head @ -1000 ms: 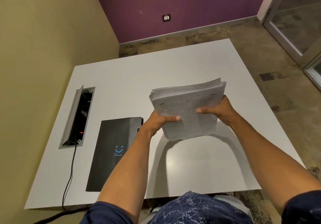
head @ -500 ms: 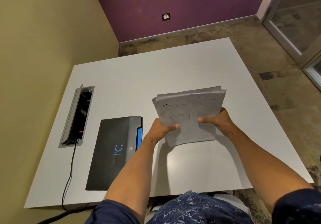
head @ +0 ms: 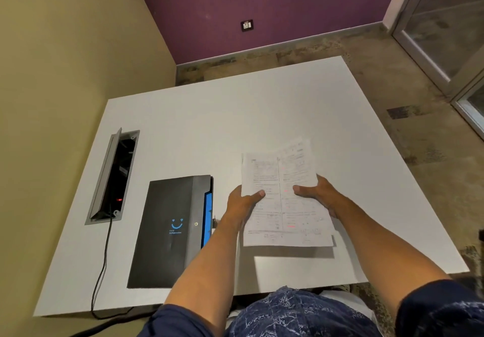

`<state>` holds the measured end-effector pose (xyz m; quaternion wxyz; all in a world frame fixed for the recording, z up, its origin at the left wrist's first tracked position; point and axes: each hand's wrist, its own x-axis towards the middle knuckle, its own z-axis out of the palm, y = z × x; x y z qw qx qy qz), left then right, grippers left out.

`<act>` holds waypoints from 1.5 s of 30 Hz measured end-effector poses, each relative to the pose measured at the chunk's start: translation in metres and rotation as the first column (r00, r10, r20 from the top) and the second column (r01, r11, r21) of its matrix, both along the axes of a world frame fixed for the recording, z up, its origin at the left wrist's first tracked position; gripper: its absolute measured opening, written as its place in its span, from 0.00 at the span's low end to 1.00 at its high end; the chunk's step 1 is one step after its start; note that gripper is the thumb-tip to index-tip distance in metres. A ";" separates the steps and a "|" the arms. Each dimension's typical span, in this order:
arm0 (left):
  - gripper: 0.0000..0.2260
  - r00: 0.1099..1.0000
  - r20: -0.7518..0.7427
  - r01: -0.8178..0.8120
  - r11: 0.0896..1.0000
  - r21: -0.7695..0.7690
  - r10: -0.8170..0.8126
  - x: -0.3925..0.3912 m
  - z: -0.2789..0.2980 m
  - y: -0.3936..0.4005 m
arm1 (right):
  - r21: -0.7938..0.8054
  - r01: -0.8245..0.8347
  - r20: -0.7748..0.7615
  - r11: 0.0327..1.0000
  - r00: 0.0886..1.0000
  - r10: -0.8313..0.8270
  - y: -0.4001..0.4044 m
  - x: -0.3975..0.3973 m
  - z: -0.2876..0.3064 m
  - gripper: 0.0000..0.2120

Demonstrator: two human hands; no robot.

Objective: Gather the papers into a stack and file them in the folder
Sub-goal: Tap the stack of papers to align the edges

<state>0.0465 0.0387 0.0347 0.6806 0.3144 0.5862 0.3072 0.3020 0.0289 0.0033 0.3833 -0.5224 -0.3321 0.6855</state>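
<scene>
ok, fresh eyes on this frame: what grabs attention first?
The stack of printed papers at table centre, gripped on its sides by the left hand and right hand. Then the black folder with a blue smiley, lying closed to their left, beside an open cable box sunk in the white table.

light: even, from overhead | shadow: under papers (head: 282,198) | glare: table (head: 262,114) | edges: wide-angle bowing
</scene>
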 end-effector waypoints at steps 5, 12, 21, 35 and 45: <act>0.23 0.999 -0.014 -0.054 0.989 -0.139 0.053 0.000 -0.010 -0.009 | -0.214 0.138 -0.007 0.967 0.990 -0.143 -0.017 -0.011 -0.008 0.13; 0.25 0.976 -0.216 -0.076 0.985 -0.156 0.041 0.006 -0.021 -0.013 | -0.252 0.215 0.291 0.944 0.947 -0.138 -0.021 -0.016 -0.023 0.26; 0.17 0.911 -0.411 -0.053 0.990 -0.130 -0.006 0.001 -0.038 -0.016 | -0.211 0.416 0.292 0.885 0.891 -0.349 -0.036 -0.017 -0.034 0.11; 0.12 0.605 -0.699 0.377 0.910 -0.169 -0.381 0.004 -0.045 -0.010 | -0.035 0.238 0.790 0.971 0.602 -0.118 -0.036 -0.013 -0.043 0.23; 0.05 0.625 -0.711 0.376 0.922 -0.086 -0.322 -0.002 -0.045 -0.010 | -0.098 0.275 0.871 0.956 0.489 -0.052 -0.034 -0.017 -0.033 0.12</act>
